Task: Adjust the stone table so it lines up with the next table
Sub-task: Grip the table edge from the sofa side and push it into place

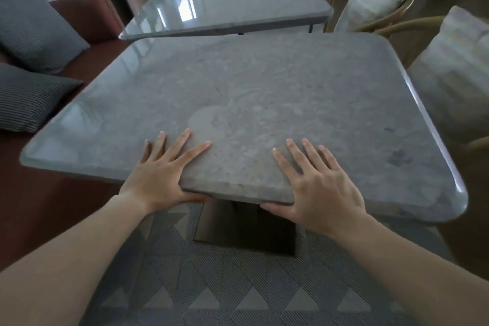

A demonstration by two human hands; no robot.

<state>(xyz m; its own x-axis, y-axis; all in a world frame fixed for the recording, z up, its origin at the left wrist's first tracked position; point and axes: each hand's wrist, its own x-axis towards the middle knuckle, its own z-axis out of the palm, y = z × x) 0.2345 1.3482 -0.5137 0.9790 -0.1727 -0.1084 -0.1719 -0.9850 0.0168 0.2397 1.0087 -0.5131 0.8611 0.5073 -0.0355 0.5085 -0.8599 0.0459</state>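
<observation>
Two hands pinch the near edge of the grey stone counter point(264, 87): the left hand point(158, 174) and the right hand point(320, 188) each lay spread fingers flat on top, thumb hooked underneath. The slab looks heavy on its narrow pedestal point(246, 222), so an uneven lift could tip it or crush the thumbs. A hard shove could ram it into the second table point(238, 5) just beyond.

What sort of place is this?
Probably a cafe or restaurant seating area: the near table gripped by left hand and right hand, a matching second table behind it, a brown bench seat with grey cushions, and cushioned wooden armchairs.
</observation>
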